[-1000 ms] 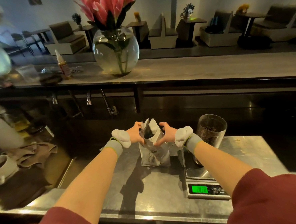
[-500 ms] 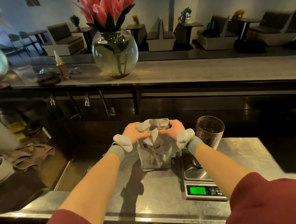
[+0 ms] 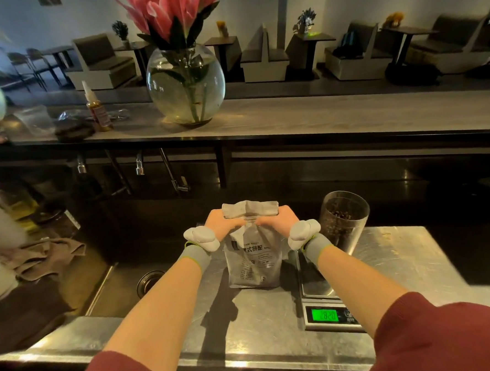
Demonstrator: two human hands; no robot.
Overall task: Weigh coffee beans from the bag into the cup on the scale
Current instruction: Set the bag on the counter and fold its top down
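The left hand (image 3: 223,224) and the right hand (image 3: 280,220) each pinched the folded-over top of the bag (image 3: 254,259), one at either side of the fold. The bag stood upright on the steel counter (image 3: 247,328), just left of the scale (image 3: 329,315), whose green display was lit. The cup (image 3: 345,222), part filled with beans (image 3: 337,217), stood at the scale's far end with its base hidden behind the right wrist. As the cup already held beans, the step was judged to be closing the bag. This would be best done by pressing the fold flat and even, keeping the bag upright and the right forearm off the scale.
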